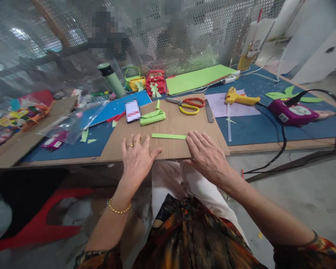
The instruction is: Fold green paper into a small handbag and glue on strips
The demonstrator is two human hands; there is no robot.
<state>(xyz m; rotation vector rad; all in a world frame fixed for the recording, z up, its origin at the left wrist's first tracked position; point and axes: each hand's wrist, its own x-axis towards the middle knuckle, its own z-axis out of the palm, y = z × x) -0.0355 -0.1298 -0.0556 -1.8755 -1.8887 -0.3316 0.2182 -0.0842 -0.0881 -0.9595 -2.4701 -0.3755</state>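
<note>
A narrow light-green strip (168, 136) lies flat across the brown cardboard (120, 138). My right hand (203, 149) rests on the cardboard with flat fingers, its fingertips touching the strip's right end. Just left of the strip is my left hand (137, 157), palm down with fingers apart, holding nothing. Beyond the hands are a folded green paper piece (153, 117), a phone (133, 111), scissors with red and yellow handles (189, 109) and a grey cutter blade (209, 111).
A yellow glue gun (242, 98) lies at right beside a purple power socket (292, 111) with black cables. Green sheets (198, 79), small paper bags (155, 83), a green bottle (112, 80) and a drink cup (252, 46) stand at the back. Plastic-wrapped items lie left.
</note>
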